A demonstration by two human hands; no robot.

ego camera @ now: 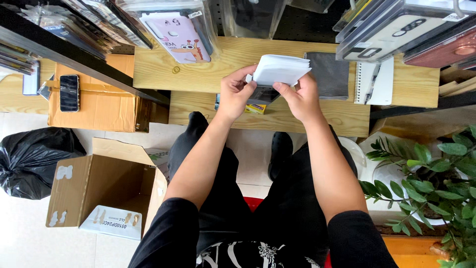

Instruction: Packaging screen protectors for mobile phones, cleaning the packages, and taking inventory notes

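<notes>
Left hand (237, 94) pinching white card stack (280, 69) at its nine o'clock edge, right hand (299, 97) gripping it from six o'clock (fingers underneath), above wooden worktop (208, 74), grey cloth (329, 74) at three o'clock.

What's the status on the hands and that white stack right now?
Left hand and right hand both grip the white stack. Stack held above the wooden shelf. Small dark item beneath, partly hidden. Nothing blocking.

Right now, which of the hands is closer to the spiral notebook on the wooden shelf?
The right hand. It holds the white stack just left of the spiral notebook, with a grey cloth between them. The left hand is farther left.
</notes>
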